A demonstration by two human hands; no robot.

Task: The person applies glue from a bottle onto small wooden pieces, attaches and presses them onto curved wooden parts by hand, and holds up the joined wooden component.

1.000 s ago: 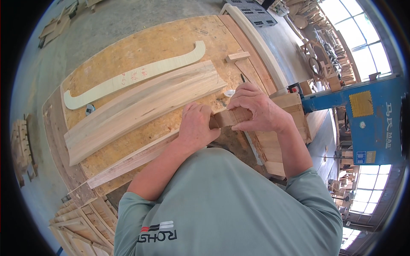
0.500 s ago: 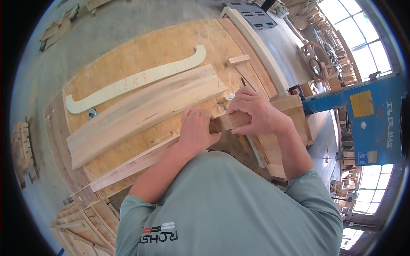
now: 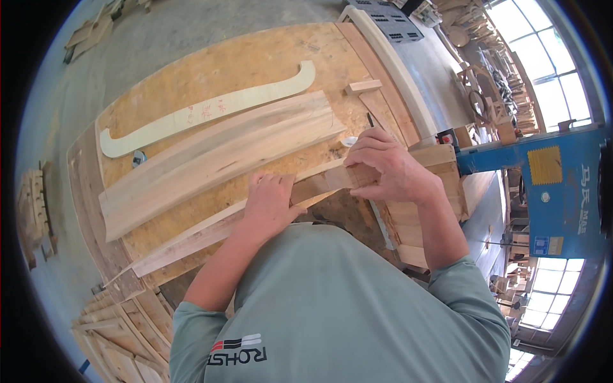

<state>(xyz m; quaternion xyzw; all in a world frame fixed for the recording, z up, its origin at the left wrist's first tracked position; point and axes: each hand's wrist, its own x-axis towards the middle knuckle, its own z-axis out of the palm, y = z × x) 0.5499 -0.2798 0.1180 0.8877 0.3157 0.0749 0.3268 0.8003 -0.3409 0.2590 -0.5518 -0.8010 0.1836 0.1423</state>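
Observation:
Between my hands runs a flat brown strip (image 3: 311, 188), with a paler band near its right end. I cannot make out whether it is tape, paper or thin wood. My left hand (image 3: 271, 203) grips its left end, thumb below and fingers over the top. With curled fingers and thumb, my right hand (image 3: 394, 167) pinches the other end. Just beyond the hands, along the bench's near side, lies a long narrow wooden board (image 3: 191, 246), partly hidden by my left hand and forearm. A wide curved wooden board (image 3: 223, 159) rests farther in.
On the yellowish workbench (image 3: 211, 60) lie a pale curved template (image 3: 211, 108), a tape measure (image 3: 138, 159), a small wood block (image 3: 363, 87) and a dark pencil-like stick (image 3: 370, 120). A blue machine (image 3: 549, 191) stands right; curved wooden parts (image 3: 121, 332) are stacked lower left.
My hands have moved apart, the left one going farther left, and more of the brown strip shows between them. The view has shifted slightly.

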